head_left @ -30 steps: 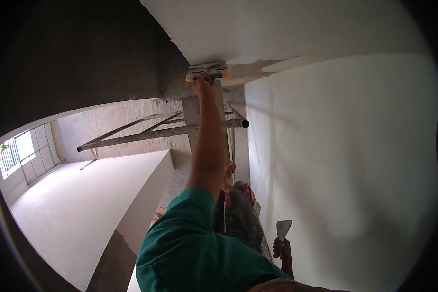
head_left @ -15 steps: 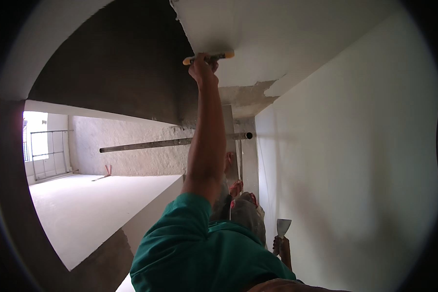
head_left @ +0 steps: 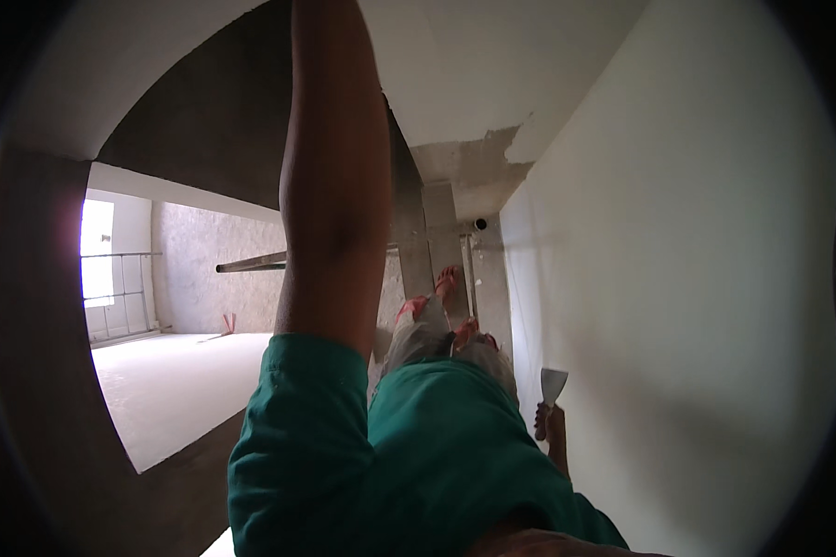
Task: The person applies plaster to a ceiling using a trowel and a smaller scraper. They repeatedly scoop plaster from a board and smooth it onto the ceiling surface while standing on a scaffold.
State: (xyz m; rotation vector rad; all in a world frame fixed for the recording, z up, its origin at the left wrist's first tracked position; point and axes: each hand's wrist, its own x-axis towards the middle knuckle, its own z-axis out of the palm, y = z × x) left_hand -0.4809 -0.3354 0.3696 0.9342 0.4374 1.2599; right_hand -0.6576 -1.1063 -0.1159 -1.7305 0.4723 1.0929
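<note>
My left arm (head_left: 339,176) reaches straight up past the top edge, so the left hand and anything in it are out of view. Beside the raised arm runs the smooth white coated surface (head_left: 492,56), with a ragged border against a bare grey patch (head_left: 464,167). Low on the right, my right hand (head_left: 554,425) is closed round the handle of a putty knife (head_left: 554,383). Its flared metal blade points upward, close to the pale wall (head_left: 687,278) and apart from my green shirt.
My bare feet (head_left: 447,281) are on a narrow grey plank (head_left: 444,223) below. A long pipe (head_left: 251,264) lies behind my arm, its round dark end (head_left: 480,224) near the wall. At the left, a metal railing (head_left: 116,288) stands by a bright window, above a white ledge (head_left: 186,381).
My left arm has swung up and nearer, taking the hand with its wide yellow-ended scraper out of view. The right hand and putty knife have shifted slightly up and right in view.
</note>
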